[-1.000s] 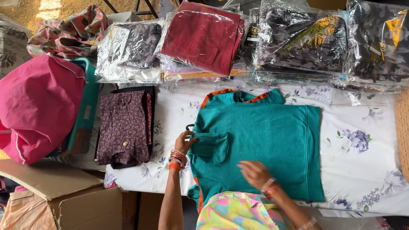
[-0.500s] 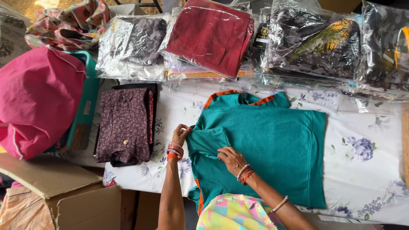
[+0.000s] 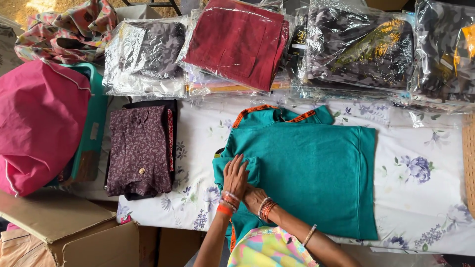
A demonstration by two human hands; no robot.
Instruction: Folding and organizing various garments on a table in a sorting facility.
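Note:
A teal garment (image 3: 316, 168) with orange neck trim lies flat on a white floral sheet (image 3: 420, 198). My left hand (image 3: 235, 176) rests flat, fingers spread, on the garment's folded sleeve at its left edge. My right hand (image 3: 253, 198) sits just below and to the right of it, partly tucked under the left wrist, pressing the teal cloth. Both wrists wear orange and red bangles.
A folded maroon patterned garment (image 3: 141, 148) lies left of the teal one. Plastic-wrapped clothes (image 3: 237, 42) line the far edge. A pink cloth bundle (image 3: 37, 123) sits at left above a cardboard box (image 3: 69, 232).
My right hand moved left across the teal garment until it met my left hand at the folded sleeve. The camera drifted slightly.

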